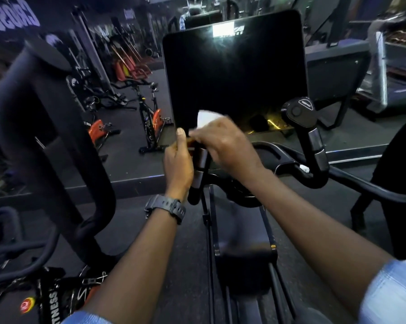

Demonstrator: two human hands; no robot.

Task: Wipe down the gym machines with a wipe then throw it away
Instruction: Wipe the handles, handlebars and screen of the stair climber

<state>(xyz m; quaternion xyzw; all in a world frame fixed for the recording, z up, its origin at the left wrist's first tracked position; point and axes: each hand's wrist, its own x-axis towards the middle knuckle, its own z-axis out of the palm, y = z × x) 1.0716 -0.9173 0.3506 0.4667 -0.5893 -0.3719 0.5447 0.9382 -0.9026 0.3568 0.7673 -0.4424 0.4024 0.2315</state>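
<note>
While both forearms reach forward over the machine's dark central frame, the hands meet at the near bottom left corner of the console screen. The left hand, with a dark watch on its wrist, curls round the upright grip below the screen, thumb raised against the screen's edge. The right hand sits just to its right, fingers bent over a white wipe whose top corner stands up against the dark glass; how tightly the fingers pinch it I cannot tell, as they are blurred. Further right stands the machine's other handle with a round knob, untouched. Beyond, on the far left, spin bikes line the floor.

The likely risk: the wipe is bunched small, so a sweep may miss much of the broad screen or leave streaks. Pressing hard could also tilt the console, and the wipe could slip from a loose hold and fall to the floor.
</note>
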